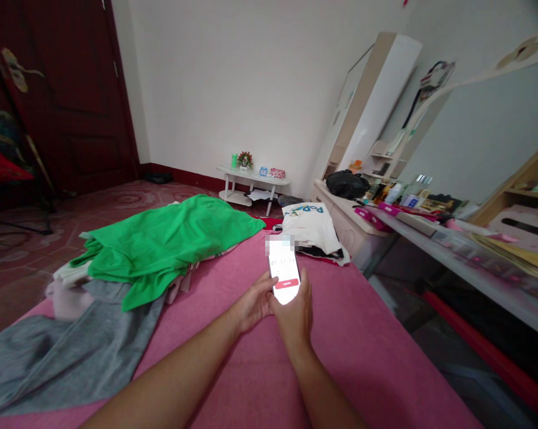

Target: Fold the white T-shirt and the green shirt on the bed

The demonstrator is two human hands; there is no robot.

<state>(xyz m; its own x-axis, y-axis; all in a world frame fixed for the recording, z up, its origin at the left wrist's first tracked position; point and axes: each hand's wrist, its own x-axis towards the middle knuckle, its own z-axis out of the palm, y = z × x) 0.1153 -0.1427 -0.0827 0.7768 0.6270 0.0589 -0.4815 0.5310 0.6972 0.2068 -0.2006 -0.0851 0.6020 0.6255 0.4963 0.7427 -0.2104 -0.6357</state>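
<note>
A smartphone with a bright white screen and a red button is held upright between my two hands, above a pink bed cover. My left hand grips its lower left side, the thumb near the screen's edge. Around its lower right side my right hand is closed. Left of the hands lies a bright green garment on a pile of clothes, with a grey garment spread below it. Beyond the phone, a white printed shirt rests on a small stack of folded clothes.
At the right stands a dressing table with a black bag, several bottles and a mirror. A low white table with small items is against the far wall. There is a dark red door at the left.
</note>
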